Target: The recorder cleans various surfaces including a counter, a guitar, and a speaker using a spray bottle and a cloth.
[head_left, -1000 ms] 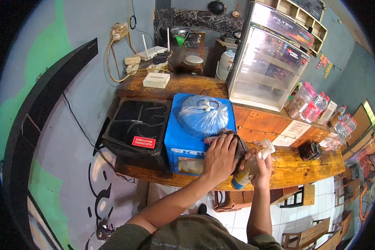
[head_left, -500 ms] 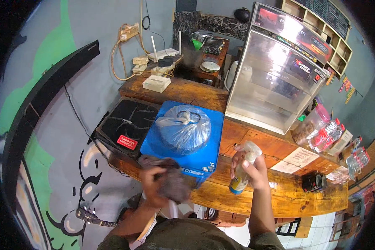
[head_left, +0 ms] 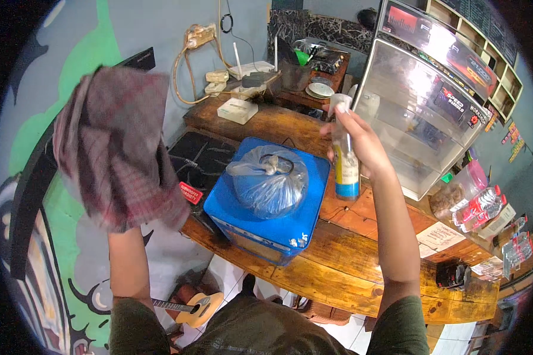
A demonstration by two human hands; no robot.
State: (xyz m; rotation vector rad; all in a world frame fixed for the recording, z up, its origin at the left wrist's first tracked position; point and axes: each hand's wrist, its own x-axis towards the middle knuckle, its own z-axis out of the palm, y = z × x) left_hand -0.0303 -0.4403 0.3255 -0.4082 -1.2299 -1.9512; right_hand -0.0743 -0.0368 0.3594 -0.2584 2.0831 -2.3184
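Up on the left, a soft, wrinkled cloth [head_left: 115, 148] with gray and red checks hides the left hand; I cannot tell its grip. Above the wooden counter [head_left: 343, 266], the right hand [head_left: 366, 141] wraps around a smooth, clear spray bottle [head_left: 348, 168] with a blue bottom.

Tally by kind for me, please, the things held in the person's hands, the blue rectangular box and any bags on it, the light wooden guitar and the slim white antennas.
Grey-and-red checked cloth: 1
Clear plastic spray bottle: 1
Blue rectangular box: 1
Knotted clear plastic bag: 1
Light wooden guitar: 1
Slim white antennas: 2
Total: 7
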